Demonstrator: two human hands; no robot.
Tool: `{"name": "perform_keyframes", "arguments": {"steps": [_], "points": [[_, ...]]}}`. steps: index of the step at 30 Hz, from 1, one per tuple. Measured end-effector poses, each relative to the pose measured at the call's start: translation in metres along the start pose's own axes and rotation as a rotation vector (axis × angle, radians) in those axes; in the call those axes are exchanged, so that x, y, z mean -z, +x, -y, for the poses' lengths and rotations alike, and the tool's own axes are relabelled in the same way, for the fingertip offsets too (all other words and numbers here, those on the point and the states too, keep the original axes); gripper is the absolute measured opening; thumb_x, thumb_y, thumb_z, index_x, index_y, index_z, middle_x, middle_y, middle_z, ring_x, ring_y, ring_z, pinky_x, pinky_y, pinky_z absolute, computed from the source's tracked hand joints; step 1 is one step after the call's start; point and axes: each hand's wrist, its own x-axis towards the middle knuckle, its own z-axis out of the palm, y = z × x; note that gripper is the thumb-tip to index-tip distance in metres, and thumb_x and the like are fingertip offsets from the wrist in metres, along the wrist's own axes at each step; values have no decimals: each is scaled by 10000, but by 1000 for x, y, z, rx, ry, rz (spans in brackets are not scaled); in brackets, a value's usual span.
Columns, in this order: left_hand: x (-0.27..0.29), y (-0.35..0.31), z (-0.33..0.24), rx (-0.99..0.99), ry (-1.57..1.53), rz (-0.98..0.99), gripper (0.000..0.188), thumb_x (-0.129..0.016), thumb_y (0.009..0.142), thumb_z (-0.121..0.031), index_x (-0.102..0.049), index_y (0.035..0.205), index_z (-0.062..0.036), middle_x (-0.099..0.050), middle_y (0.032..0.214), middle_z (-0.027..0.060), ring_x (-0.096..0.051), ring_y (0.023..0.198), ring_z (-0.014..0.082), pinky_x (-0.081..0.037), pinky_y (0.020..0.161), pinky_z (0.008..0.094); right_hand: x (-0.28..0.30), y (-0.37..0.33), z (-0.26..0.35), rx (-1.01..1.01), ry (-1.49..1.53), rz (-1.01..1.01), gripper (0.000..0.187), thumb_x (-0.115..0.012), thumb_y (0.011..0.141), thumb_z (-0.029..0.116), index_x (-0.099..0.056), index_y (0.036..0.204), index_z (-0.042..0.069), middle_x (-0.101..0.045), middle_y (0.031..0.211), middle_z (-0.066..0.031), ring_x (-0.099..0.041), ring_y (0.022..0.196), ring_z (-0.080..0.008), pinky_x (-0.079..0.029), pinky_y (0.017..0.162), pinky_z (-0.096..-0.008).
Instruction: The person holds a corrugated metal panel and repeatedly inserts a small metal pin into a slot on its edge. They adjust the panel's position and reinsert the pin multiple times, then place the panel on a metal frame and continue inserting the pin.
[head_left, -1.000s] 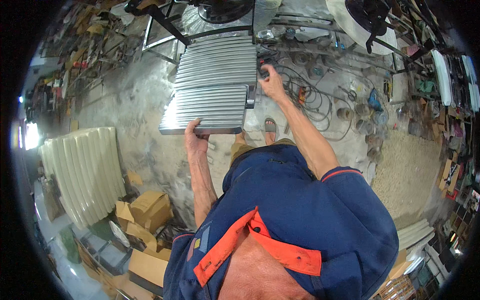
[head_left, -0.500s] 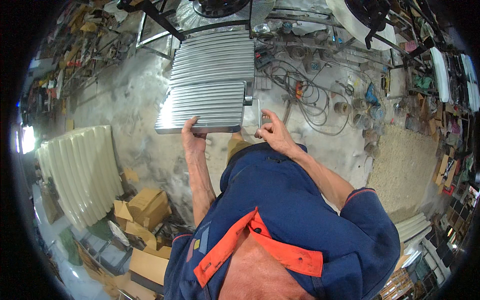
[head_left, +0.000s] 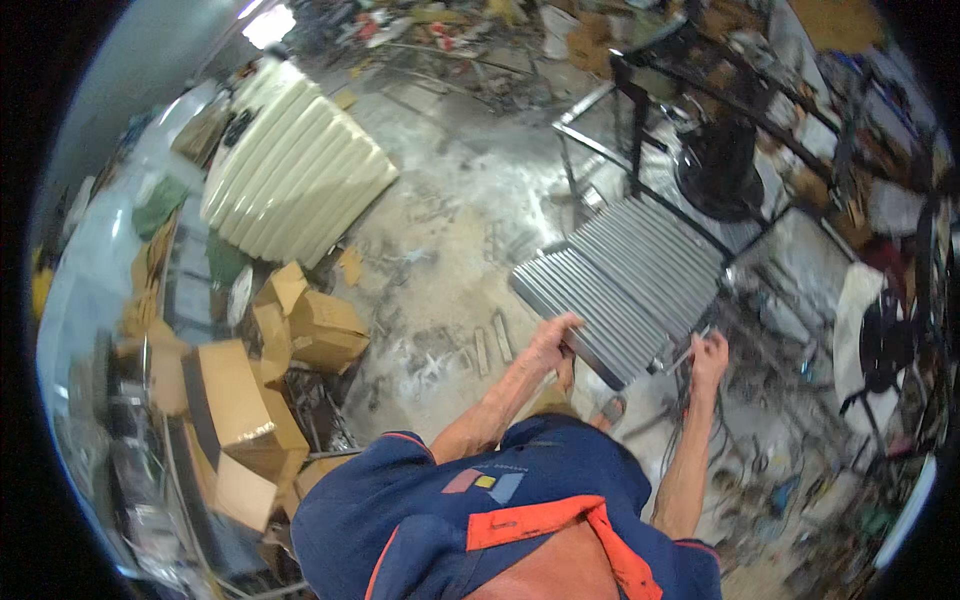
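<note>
right of centre in the frame, gripping the near edge of a ribbed metal panel (head_left: pixel 600 305) with the left hand (head_left: pixel 553 342), with the thumb over the top and the fingers curled beneath, partly hidden by the metal. farther right, with the right hand (head_left: pixel 710 358), pinching a thin metal rod (head_left: pixel 682 356) between bent fingers, just beside the right-hand end of that panel; too blurred to tell exactly how each finger sits. directly behind, toward the upper right, another ribbed panel (head_left: pixel 655 250), similar in its grey shine and long parallel ridges, near the legs of a black metal frame (head_left: pixel 637 140). at upper left, well apart from both hands, a pile of cream ribbed slabs (head_left: pixel 300 165), and below it, at left, a brown cardboard box (head_left: pixel 335 330) with flaps raised, beside a larger open carton (head_left: pixel 240 395). across the middle, a pale, dusty floor (head_left: pixel 440 240). along the lower edge, a dark blue shirt (head_left: pixel 560 450) with an orange collar strip, and just above it, below the panel, a foot in a sandal (head_left: pixel 612 408).
</note>
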Motion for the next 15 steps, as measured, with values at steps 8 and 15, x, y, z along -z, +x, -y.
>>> {"name": "perform_keyframes", "arguments": {"steps": [8, 15], "points": [[-6, -20, 0, -40, -86, -34, 375, -749, 753, -213, -661, 1066, -26, -675, 969, 92, -649, 836, 237, -523, 772, 427, -8, -34, -91, 43, -357, 207, 324, -567, 1004, 237, -679, 913, -53, -661, 778, -91, -580, 743, -176, -475, 700, -371], [-3, -12, 2, -25, -54, -49, 332, -756, 761, -191, -677, 1035, -24, -695, 951, 112, -650, 834, 246, -511, 730, 416, 6, -137, -46, -109, 4, 346, 364, -553, 1007, 164, -519, 1295, -55, -740, 920, -141, -689, 764, -190, -521, 673, -298]]}}
